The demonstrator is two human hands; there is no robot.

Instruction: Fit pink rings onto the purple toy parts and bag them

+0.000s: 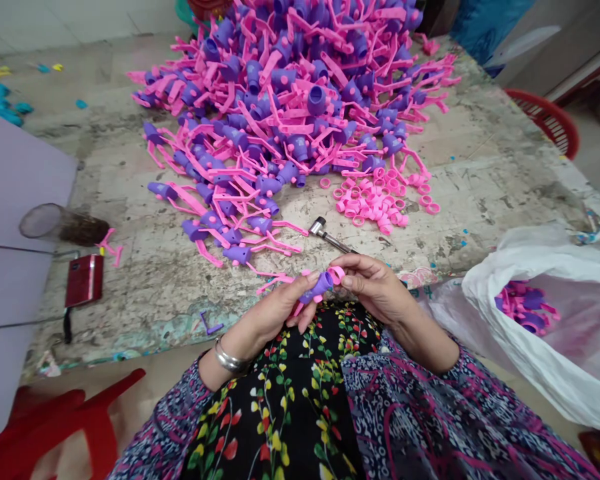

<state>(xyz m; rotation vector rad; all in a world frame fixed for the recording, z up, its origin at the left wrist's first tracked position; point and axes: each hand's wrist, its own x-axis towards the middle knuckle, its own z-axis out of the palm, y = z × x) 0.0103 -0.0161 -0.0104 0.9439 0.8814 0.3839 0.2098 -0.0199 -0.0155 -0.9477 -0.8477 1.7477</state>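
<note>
Evidently, moulded plastic parts are being handled over a worn, stained desk (460,160).
A large heap of purple-and-pink moulded parts (280,113) is spread across the desk, and a white plastic bag (545,267) containing more such parts is placed beyond its right-hand edge. Loose pink rings (375,200) are piled beside the heap, and a metal socket tool (325,230) is lying just ahead of the hands. A purple moulded part (320,287) is held above the lap, closed in the grip of the left hand (273,313); a pink ring (337,273) at its end is pinched by the right hand (375,287).
</note>
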